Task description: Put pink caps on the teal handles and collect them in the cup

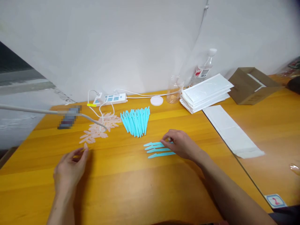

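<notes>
My left hand (70, 168) is raised over the table's left part, thumb and forefinger closed on a small pale pink plastic piece (85, 146). A loose pile of like pink pieces (96, 130) lies just beyond it. My right hand (181, 143) pinches at the top one of several light-blue sticks shaped like eyebrow razors (159, 155), laid side by side with their tips to the left. My fingers and palm hide their right ends. Behind, a fanned bunch of the same blue razors (136, 122) lies on the wooden table (131, 193).
Along the wall are a power strip (114, 98) with white cables, a round lid (156, 100), a clear jar (173, 93) and a bottle (202, 70). White packets (207, 90), a cardboard box (253, 86) and a flat white sleeve (232, 131) are at right. A cable (47, 110) crosses at left.
</notes>
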A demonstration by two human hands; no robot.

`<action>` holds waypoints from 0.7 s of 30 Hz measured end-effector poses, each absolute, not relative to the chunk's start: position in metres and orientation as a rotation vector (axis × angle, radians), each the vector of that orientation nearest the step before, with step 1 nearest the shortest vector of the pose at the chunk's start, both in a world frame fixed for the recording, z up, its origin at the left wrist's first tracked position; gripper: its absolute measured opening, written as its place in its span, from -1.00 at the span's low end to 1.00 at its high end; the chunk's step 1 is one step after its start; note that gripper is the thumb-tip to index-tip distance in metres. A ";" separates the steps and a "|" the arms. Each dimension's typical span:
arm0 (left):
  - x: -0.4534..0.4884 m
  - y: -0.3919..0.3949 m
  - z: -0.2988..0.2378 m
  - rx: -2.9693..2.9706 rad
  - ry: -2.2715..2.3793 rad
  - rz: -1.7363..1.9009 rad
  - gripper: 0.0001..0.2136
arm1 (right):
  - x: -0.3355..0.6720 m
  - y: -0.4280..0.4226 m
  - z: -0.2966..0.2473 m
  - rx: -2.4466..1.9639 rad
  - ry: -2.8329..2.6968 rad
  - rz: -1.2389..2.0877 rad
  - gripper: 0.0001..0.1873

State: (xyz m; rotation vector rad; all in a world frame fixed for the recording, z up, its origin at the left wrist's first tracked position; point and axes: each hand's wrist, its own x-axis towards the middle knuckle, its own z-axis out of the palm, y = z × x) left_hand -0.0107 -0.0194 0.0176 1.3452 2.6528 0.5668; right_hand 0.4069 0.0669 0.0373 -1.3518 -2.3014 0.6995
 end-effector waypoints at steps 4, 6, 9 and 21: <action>-0.035 -0.011 0.017 1.380 2.718 0.308 -0.54 | 0.383 0.089 0.038 -1.530 -2.137 0.769 -0.71; -0.033 -0.009 0.015 1.437 2.670 0.299 -0.57 | 0.364 0.102 0.036 -1.580 -2.092 0.792 -0.66; -0.025 -0.008 0.012 1.466 2.687 0.327 -0.57 | 0.333 0.119 0.032 -1.650 -2.051 0.748 -0.61; -0.022 -0.007 0.013 1.630 2.592 0.333 -0.65 | 0.309 0.149 0.023 -1.674 -1.903 1.057 -0.85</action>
